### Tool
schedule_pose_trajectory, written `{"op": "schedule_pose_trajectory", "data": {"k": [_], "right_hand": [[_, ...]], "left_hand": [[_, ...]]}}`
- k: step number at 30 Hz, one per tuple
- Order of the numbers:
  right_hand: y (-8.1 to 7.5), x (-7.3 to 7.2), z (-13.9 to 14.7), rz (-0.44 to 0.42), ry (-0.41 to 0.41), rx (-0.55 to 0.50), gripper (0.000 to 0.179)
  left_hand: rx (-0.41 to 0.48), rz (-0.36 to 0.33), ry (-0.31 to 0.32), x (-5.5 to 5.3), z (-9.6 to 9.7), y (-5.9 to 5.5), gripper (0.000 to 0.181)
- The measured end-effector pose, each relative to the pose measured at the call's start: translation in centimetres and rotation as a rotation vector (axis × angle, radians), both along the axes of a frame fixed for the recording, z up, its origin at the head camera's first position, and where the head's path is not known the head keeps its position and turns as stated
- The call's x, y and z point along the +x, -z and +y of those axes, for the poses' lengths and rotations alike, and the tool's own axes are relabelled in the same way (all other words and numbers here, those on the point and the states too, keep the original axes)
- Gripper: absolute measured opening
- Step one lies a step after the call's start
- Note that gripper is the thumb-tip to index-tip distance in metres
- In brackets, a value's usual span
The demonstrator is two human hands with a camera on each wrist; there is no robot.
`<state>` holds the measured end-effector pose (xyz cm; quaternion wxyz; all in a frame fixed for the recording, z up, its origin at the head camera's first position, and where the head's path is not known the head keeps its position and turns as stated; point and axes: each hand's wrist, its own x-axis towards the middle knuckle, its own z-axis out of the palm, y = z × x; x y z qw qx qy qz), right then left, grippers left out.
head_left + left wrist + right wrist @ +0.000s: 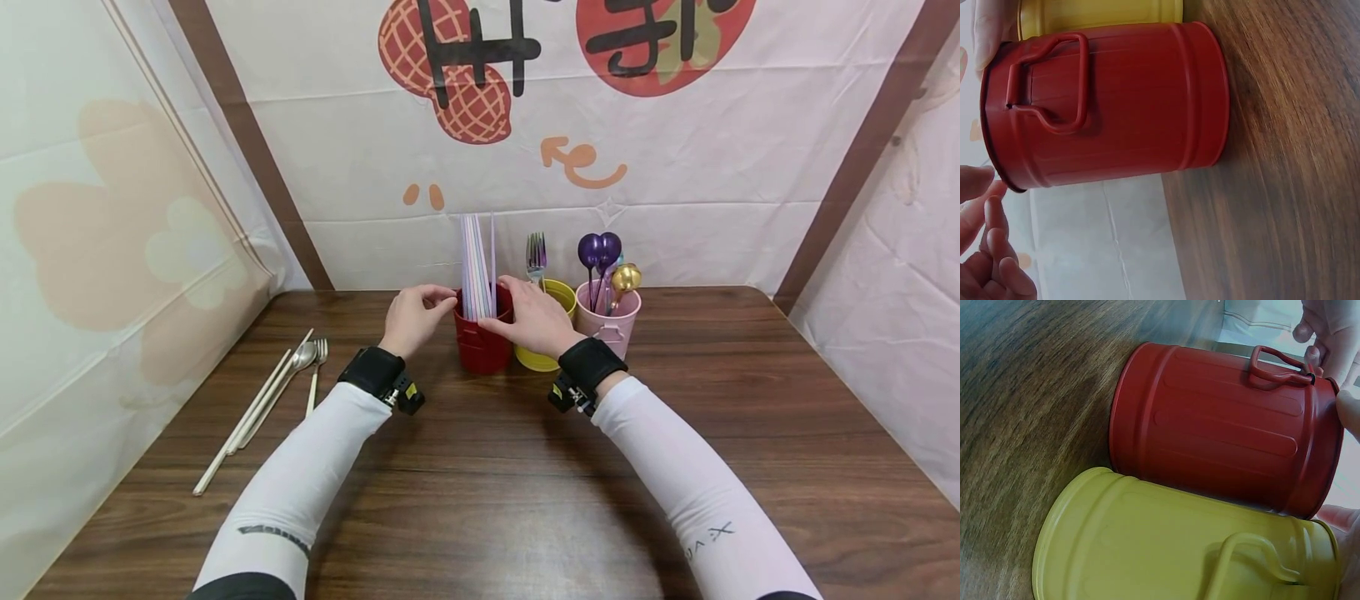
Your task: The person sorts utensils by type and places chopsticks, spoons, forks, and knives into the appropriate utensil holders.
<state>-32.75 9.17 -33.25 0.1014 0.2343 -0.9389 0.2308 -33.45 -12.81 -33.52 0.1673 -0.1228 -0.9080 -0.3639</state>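
A red metal bucket (pixel 483 350) stands on the table with a bundle of striped straws (pixel 476 267) upright in it. My left hand (pixel 414 319) is at its left rim, thumb and index fingertips pinching the edge, the other fingers curled below in the left wrist view. From the right, my right hand (pixel 534 318) grips the same rim, thumb in front and fingers towards the back. A yellow bucket (pixel 1166 537) with a fork (pixel 536 254) stands close beside the red one, partly hidden by my right hand.
A pink bucket (pixel 611 329) at the right holds purple spoons (pixel 591 250) and a gold spoon (pixel 626 277). Chopsticks (pixel 243 421), a silver spoon (pixel 303 357) and another fork (pixel 319 354) lie at the left. A printed cloth wall (pixel 360 246) rises behind the table.
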Motion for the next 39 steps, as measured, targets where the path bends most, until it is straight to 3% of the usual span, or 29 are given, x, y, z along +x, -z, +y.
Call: {"op": "schedule_pose_trajectory", "data": {"k": [9,17,25,32,35,39], "right_hand": [[0.2,0.0,-0.2,-0.005,-0.001,-0.014,0.076],[0.1,0.0,-0.2,-0.007,-0.003,-0.002,0.079],[0.2,0.0,-0.1,-0.005,-0.015,0.013,0.078],[-0.2,0.3,0.3,-0.006,-0.047,0.048,0.078],[-0.2,0.5,0.8,0.0,-0.063,0.068,0.077],[-0.2,0.7,1.9,0.008,-0.059,0.078,0.078]], "left_hand": [[0.041,0.0,0.019,0.9,-1.7,-0.3,0.024],[-0.093,-0.015,0.017,1.8,-5.9,-1.2,0.026],[-0.35,-0.171,0.013,3.0,-12.0,-2.1,0.037],[-0.549,-0.378,-0.011,3.7,-16.7,-0.8,0.039],[-0.548,-0.454,-0.025,3.9,-18.0,0.2,0.033],[-0.424,-0.524,-0.034,4.3,-19.0,1.6,0.023]]}}
